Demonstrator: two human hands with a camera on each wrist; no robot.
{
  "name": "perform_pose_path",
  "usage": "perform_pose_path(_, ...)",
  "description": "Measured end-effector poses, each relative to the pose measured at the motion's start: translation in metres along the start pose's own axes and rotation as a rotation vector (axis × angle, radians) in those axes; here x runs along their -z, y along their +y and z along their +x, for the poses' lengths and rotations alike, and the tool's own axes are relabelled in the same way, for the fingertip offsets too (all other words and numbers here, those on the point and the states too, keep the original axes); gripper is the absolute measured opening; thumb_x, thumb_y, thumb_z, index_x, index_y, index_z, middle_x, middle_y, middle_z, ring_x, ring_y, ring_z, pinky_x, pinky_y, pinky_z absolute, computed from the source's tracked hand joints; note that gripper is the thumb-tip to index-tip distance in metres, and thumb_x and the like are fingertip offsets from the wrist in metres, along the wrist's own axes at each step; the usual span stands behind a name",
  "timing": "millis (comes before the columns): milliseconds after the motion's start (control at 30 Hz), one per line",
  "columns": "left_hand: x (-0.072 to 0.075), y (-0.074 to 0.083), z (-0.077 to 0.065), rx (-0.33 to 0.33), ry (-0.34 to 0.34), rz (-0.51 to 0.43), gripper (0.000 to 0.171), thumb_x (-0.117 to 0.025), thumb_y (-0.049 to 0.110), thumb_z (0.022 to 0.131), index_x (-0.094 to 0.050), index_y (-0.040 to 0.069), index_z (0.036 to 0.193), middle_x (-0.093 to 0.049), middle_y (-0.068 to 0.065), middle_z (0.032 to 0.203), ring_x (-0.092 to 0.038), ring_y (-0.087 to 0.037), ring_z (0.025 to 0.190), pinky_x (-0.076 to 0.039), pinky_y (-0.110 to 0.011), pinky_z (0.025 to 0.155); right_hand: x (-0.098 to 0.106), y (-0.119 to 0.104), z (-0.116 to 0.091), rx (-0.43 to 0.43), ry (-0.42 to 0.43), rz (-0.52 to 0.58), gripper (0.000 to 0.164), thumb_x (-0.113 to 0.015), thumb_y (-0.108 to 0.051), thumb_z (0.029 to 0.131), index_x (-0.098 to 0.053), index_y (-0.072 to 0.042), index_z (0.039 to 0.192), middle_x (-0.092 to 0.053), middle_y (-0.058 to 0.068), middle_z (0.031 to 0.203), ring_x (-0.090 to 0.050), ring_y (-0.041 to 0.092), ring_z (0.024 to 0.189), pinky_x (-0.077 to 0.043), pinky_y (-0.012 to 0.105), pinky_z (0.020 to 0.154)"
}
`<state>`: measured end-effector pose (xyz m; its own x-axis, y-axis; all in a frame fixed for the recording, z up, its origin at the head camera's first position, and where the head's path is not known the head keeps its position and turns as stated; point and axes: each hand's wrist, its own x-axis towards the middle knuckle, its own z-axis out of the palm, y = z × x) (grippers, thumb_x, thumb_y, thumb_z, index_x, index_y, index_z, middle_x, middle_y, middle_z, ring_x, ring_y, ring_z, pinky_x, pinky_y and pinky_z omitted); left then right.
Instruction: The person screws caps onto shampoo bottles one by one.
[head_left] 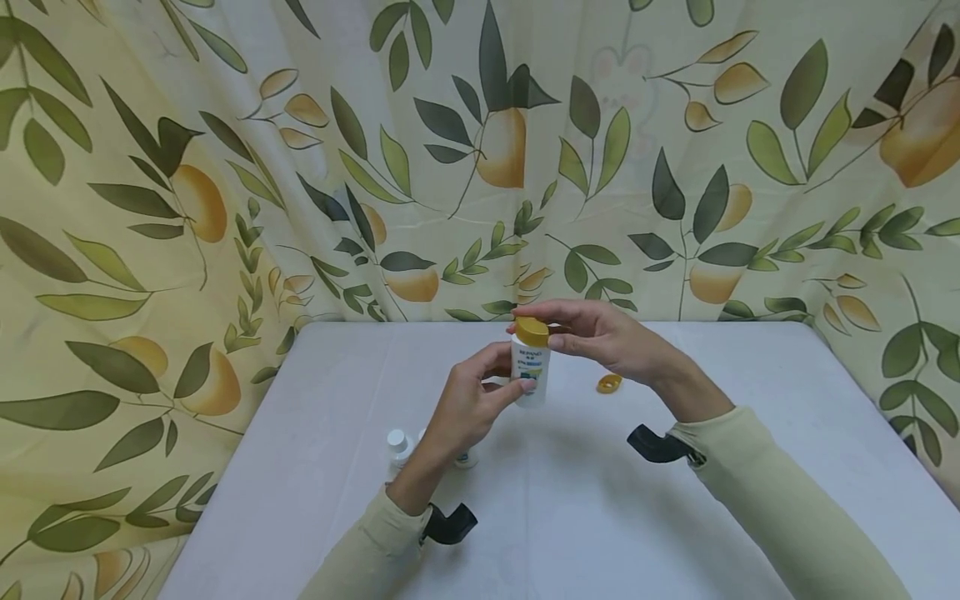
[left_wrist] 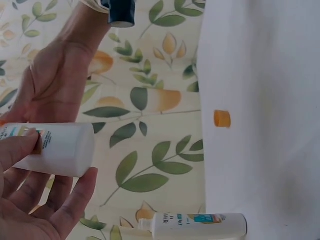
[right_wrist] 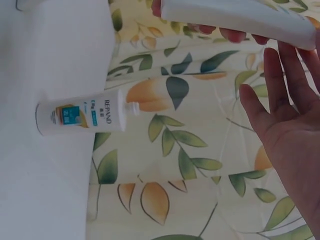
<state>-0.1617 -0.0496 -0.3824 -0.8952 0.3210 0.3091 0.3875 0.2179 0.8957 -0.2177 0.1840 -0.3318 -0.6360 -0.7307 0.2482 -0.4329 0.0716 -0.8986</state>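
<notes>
My left hand (head_left: 471, 393) grips a white bottle (head_left: 531, 367) with printed lettering and holds it upright above the table. A yellow cap (head_left: 532, 332) sits on the bottle's top. From the right, my right hand (head_left: 600, 335) pinches this cap between thumb and fingers. The left wrist view shows the gripped bottle (left_wrist: 70, 147) with my left thumb pressed over its label. In the right wrist view, the held bottle (right_wrist: 235, 20) crosses the top edge, and the cap is mostly hidden by the fingers.
A second yellow cap (head_left: 609, 383) lies on the white-covered table (head_left: 570, 517). Behind my left forearm stand a white bottle (head_left: 399, 443) and another, partly hidden bottle (head_left: 466, 458). One uncapped bottle (right_wrist: 82, 115) with a narrow neck shows in the right wrist view. A leaf-patterned curtain (head_left: 480, 208) hangs behind.
</notes>
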Motion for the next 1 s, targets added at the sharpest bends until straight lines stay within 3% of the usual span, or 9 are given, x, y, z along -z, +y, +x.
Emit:
perform_pose_path(167,-0.001,-0.002,-0.001,0.010,0.016,0.004,0.043,-0.076,0.014,0.092,-0.063,0.012,0.133,-0.069,-0.006,0.124,-0.067,-0.023,0.110,-0.060,-0.029,0.087,-0.003,0.001,0.000,0.003,0.021,0.012,0.045,-0.057,-0.005,0.103,-0.049,-0.005,0.148,-0.058,0.011,0.145,-0.057,0.022,0.131,-0.047,0.034,0.110)
perform_pose_path(400,-0.001,-0.003,0.000,0.000,0.035,0.005,0.043,-0.076,0.011,0.092,-0.062,0.010,0.133,-0.068,-0.006,0.123,-0.067,-0.022,0.108,-0.060,-0.028,0.086,-0.009,-0.003,0.001,-0.017,0.087,-0.016,0.045,-0.059,-0.008,0.103,-0.051,-0.006,0.146,-0.059,0.012,0.141,-0.056,0.023,0.132,-0.050,0.031,0.107)
perform_pose_path(667,-0.001,-0.004,0.000,-0.004,0.044,0.019,0.043,-0.076,0.010,0.091,-0.063,0.009,0.132,-0.069,-0.006,0.120,-0.067,-0.022,0.107,-0.060,-0.027,0.085,-0.015,-0.004,0.001,-0.020,0.153,-0.086,0.044,-0.062,-0.009,0.101,-0.054,-0.007,0.144,-0.057,0.012,0.144,-0.051,0.026,0.137,-0.042,0.051,0.114)
perform_pose_path(867,0.000,-0.005,0.000,-0.020,0.054,0.028,0.043,-0.076,0.008,0.091,-0.063,0.009,0.132,-0.070,-0.007,0.119,-0.068,-0.023,0.105,-0.060,-0.027,0.084,-0.020,-0.003,0.001,-0.008,0.197,-0.101,0.043,-0.064,-0.007,0.099,-0.056,-0.006,0.142,-0.055,0.009,0.146,-0.050,0.027,0.137,-0.041,0.047,0.116)
perform_pose_path(1000,0.000,-0.006,0.001,-0.028,0.060,0.033,0.044,-0.077,0.008,0.090,-0.063,0.008,0.132,-0.070,-0.008,0.119,-0.068,-0.023,0.105,-0.061,-0.026,0.083,-0.022,-0.003,0.002,-0.010,0.223,-0.106,0.043,-0.066,-0.007,0.098,-0.058,-0.006,0.140,-0.056,0.008,0.144,-0.051,0.027,0.137,-0.037,0.054,0.117)
